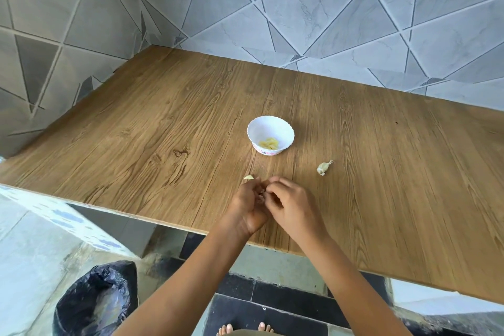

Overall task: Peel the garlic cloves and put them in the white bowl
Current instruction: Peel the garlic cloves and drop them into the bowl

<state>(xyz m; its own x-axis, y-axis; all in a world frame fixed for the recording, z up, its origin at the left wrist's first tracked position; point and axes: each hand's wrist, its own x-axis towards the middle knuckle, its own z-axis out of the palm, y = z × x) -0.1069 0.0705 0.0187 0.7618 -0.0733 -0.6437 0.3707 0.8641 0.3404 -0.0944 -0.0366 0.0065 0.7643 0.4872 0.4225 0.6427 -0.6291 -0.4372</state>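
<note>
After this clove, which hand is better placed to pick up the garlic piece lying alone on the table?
Probably the right hand: the unpeeled garlic piece lies on its side of the table, apart from both hands; the left hand is farther.

No legible text, no labels, brands, numbers or signs, white bowl (270, 135) with only a small floral motif on its outer wall, unlettered

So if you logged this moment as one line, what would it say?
step: peeling | both hands working one clove | white bowl: peeled cloves inside | unpeeled clove on table, right of bowl
</note>
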